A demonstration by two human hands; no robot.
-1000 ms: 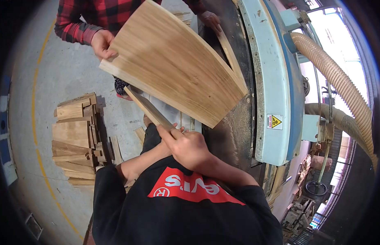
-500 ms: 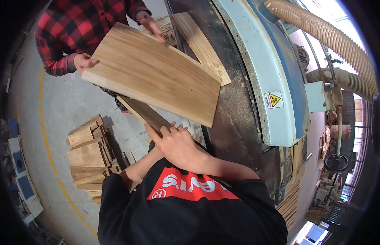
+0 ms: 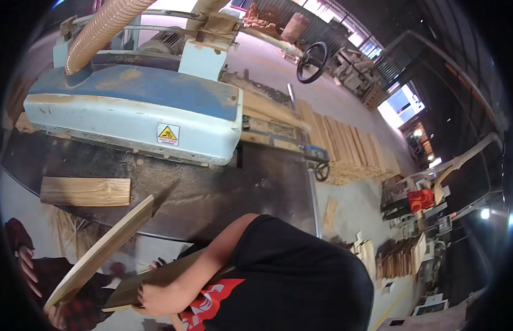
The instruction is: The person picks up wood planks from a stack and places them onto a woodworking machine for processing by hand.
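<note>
A wooden board (image 3: pixel 127 287) lies against my body at the lower left, its end pointing away from me. My right hand (image 3: pixel 157 298) is closed on the board's near edge. Fingertips of my left hand (image 3: pixel 156 264) show at the board's far edge; the rest of that hand is hidden by the board and my right arm. Another person's hand (image 3: pixel 57 317) holds a wider board (image 3: pixel 99 251), now seen nearly edge-on and tilted. That person's other hand (image 3: pixel 28 270) is at the far left, apart from the board.
A blue and white machine (image 3: pixel 135 110) with a hose (image 3: pixel 105 33) stands over a dark table (image 3: pixel 267 193). A short plank (image 3: pixel 85 191) lies on the table. Stacked wood strips (image 3: pixel 344 143) and more boards (image 3: pixel 399 259) are on the right.
The view has swung to the right, so the machine now appears at the upper left. The other person's wide board has turned edge-on. My hands remain on my board.
</note>
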